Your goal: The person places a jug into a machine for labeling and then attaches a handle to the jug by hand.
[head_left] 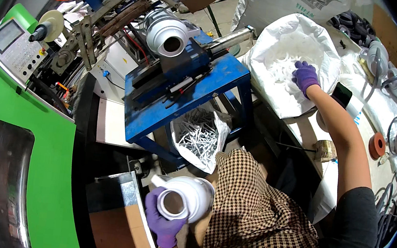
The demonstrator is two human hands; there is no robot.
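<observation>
My left hand [164,220], in a purple glove, is closed around a white plastic jug body [197,195] by my lap. Its round opening faces me and a stub of handle juts out at its left. Inside a big white woven sack [279,37] on the right, my right hand [305,77], also gloved in purple, touches a heap of small white plastic strips [283,69]. Its fingers look spread, with no piece visible in them. A second white jug body [168,37] sits on the fixture above the blue metal stand [147,118].
A green machine with a control panel [9,46] fills the left. Under the blue stand is a bag of white plastic sticks [199,141]. An open carton [115,232] stands lower left. The right bench bears a tape roll [377,146], a phone [342,95] and grey parts [379,61].
</observation>
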